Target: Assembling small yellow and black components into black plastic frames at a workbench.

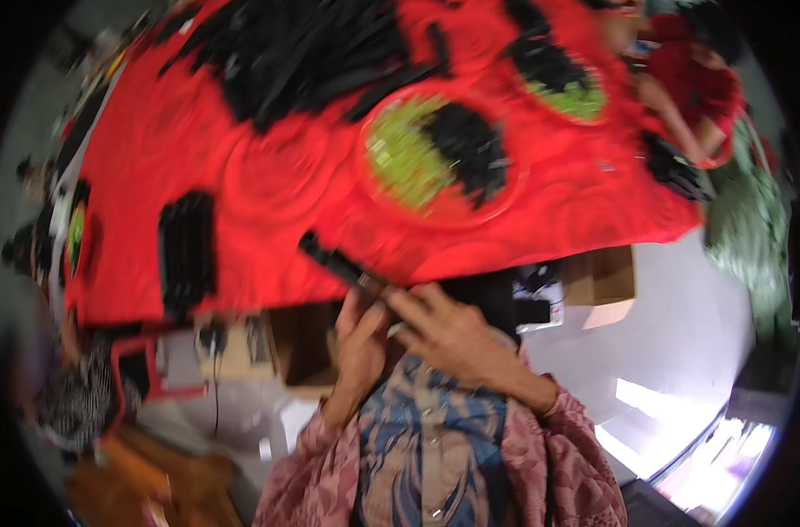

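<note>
Head view: a slim black strip (334, 261) is gripped by the left hand (360, 338) and steadied by the fingers of the right hand (448, 329) at the near edge of the red-covered bench (268, 184). Judging by the black heaps (303, 44) and the stacked row (187, 250), much sorting seems left. The strip looks narrow, rigid, matte.

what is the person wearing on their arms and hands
Both forearms wear loose pinkish-red sleeves with a pale woven pattern, ending at the wrists. The left hand and right hand are bare: no gloves, and no rings or watch can be made out in the blurred picture.
</note>
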Action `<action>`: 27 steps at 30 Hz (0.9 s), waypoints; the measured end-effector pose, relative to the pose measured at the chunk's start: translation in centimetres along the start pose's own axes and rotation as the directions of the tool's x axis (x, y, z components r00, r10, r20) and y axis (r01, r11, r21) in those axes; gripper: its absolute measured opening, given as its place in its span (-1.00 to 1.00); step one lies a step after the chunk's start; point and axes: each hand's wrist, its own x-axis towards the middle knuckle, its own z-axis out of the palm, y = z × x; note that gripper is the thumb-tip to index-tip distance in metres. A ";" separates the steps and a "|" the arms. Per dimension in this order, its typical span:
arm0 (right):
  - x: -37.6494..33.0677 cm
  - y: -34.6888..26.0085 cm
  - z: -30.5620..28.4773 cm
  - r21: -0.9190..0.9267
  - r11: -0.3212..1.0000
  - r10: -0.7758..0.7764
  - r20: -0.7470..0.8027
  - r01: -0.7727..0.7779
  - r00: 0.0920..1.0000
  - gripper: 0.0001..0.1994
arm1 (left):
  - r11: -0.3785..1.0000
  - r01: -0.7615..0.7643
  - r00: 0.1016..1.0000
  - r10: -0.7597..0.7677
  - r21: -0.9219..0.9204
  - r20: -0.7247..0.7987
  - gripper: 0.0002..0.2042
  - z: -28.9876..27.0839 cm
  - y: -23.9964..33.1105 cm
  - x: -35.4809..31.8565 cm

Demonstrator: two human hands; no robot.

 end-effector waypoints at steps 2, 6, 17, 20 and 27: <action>0.3 0.1 -0.1 0.117 0.987 0.112 -0.043 -0.106 0.993 -0.48 | 0.999 -0.031 0.998 0.031 0.007 0.054 -0.51 -0.2 0.2 1.3; 0.8 0.6 0.9 0.115 0.993 -0.016 -0.121 0.030 0.993 -0.49 | 0.991 -0.130 0.982 0.126 0.021 0.140 -0.50 -1.0 0.8 1.5; 0.2 -0.3 2.0 0.127 0.989 0.059 0.101 -0.072 0.993 -0.39 | 0.995 -0.084 0.985 0.075 0.059 0.153 -0.45 -2.9 1.8 1.1; 0.2 -0.3 1.8 0.152 0.983 0.078 0.186 -0.107 0.979 -0.39 | 0.996 -0.062 0.982 0.049 0.065 0.182 -0.46 -3.9 1.8 1.0; 0.7 -0.3 1.4 0.123 0.971 0.156 0.324 -0.205 0.933 -0.36 | 0.989 -0.022 0.975 -0.012 0.147 0.224 -0.54 -4.6 1.6 0.9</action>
